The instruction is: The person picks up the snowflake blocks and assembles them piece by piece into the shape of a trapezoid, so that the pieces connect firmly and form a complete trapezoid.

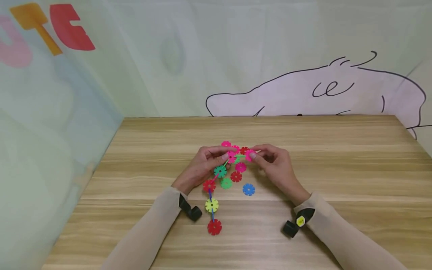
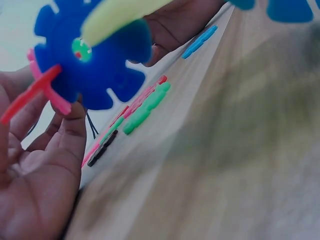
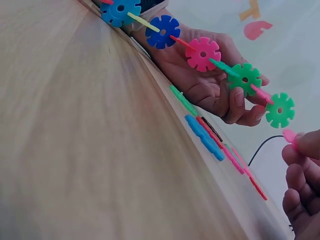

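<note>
My left hand [image 1: 201,165] grips the disc chain [image 1: 220,171], partly hiding it; its tail trails toward six o'clock. At three o'clock from that hand, my right hand [image 1: 278,167] pinches a pink disc [image 1: 250,155]; whether it is slotted in, I can't tell. A loose blue disc [image 1: 248,189] lies at my right hand's eight o'clock. My left wrist view cuts off the chain's top.

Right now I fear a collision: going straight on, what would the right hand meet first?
Likely the green end disc of the chain, just beyond the pinched pink disc; depth is unclear.
</note>
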A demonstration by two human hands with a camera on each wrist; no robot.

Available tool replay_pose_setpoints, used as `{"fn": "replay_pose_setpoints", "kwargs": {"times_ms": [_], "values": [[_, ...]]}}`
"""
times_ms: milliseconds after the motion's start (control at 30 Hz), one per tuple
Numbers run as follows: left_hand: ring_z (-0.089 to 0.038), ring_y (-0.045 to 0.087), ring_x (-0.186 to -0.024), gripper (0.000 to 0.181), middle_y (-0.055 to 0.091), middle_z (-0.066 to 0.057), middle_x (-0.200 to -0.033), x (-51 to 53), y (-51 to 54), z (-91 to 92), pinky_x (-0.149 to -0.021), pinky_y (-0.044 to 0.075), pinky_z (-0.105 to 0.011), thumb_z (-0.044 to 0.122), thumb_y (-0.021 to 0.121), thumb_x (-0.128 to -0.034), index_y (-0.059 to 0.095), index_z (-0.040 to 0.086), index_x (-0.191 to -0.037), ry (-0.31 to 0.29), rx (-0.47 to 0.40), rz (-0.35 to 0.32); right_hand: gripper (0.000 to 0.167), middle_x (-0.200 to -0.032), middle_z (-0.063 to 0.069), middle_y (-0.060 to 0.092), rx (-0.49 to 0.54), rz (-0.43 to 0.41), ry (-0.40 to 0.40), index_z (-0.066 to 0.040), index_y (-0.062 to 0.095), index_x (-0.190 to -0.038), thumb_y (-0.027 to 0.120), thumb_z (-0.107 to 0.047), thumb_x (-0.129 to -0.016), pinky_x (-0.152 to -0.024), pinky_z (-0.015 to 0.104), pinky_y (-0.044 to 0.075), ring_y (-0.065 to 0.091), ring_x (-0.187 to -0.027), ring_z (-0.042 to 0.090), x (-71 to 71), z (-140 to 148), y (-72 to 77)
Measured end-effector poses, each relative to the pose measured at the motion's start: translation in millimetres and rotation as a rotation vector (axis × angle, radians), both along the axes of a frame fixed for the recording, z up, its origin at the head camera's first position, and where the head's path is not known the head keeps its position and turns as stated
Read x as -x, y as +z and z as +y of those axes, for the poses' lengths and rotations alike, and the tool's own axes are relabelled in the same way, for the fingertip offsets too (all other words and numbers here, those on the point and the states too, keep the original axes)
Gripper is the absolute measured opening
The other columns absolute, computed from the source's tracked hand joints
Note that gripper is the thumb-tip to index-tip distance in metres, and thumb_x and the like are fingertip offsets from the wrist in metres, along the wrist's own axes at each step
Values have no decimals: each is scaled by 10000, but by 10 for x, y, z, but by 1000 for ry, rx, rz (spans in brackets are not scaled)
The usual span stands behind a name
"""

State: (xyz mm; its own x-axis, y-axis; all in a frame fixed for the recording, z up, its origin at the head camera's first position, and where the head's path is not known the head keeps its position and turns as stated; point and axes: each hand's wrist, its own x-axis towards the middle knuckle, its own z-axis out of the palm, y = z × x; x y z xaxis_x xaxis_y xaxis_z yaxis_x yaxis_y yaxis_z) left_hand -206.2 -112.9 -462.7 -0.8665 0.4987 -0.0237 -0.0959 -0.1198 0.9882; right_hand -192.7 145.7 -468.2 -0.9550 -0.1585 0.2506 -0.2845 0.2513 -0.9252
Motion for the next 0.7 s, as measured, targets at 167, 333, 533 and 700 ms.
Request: {"fn": "replay_pose_setpoints", "kwargs": {"times_ms": [167, 333, 533, 700], "values": [[-100, 669, -855, 386, 729, 34, -1048, -7, 0, -12, -843, 592, -204, 101, 578, -1105, 606, -71, -1448, 4, 11, 6, 167, -829, 99, 765, 61, -14, -11, -40, 796, -1137, 781, -116, -989, -622, 209, 446, 578, -660, 96, -2, -4, -1], [-107, 694, -969, 372, 759, 10, -1164, -4, -5, -21, -906, 596, -200, 138, 634, -1087, 658, -7, -1428, 24, 107, 26, 174, -809, 37, 777, 81, -38, 16, -46, 794, -1145, 785, -116, -986, -647, 214, 455, 591, -686, 96, -8, -8, 4], [-110, 705, -1064, 346, 755, -102, -1362, 4, -12, -32, -953, 585, -189, 199, 702, -1055, 726, 84, -1381, 46, 266, 91, 168, -821, -25, 786, 80, -51, 41, -15, 789, -1133, 774, -101, -990, -633, 217, 482, 612, -676, 121, -5, -7, 14], [-115, 682, -897, 304, 796, -98, -1236, 8, -12, -21, -834, 579, -176, 136, 702, -1043, 753, 82, -1338, 54, 306, 116, 166, -887, -161, 795, 97, -86, 67, 17, 787, -1112, 772, -96, -991, -621, 212, 525, 640, -694, 121, -16, -12, 18]]}}
